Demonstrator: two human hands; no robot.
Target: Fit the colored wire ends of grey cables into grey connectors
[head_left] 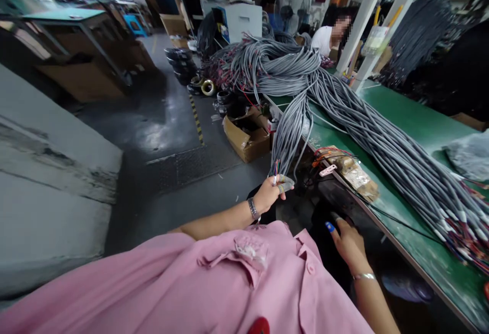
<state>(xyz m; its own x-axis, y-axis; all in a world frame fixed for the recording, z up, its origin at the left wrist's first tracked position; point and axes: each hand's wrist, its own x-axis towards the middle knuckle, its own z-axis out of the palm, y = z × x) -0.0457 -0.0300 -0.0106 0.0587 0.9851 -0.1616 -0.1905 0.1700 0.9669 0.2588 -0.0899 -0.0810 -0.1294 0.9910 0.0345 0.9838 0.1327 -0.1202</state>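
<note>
My left hand (270, 194) is closed around the end of a grey cable, its fingertips partly covered in grey. Thin coloured wires (277, 167) fan out above the grip from a white sleeve. Right behind it hangs a bunch of grey cables (288, 130), drooping over the table edge. My right hand (349, 242) is low beside the table, over a dark area near my lap. A blue wrap covers one of its fingertips; the fingers are apart and I see nothing in them.
A long bundle of grey cables (382, 140) lies along the green table (385, 105). A taped block (355, 173) with wires sits at its near edge. Below stands an open cardboard box (248, 138). A person in white (323, 41) is across the table.
</note>
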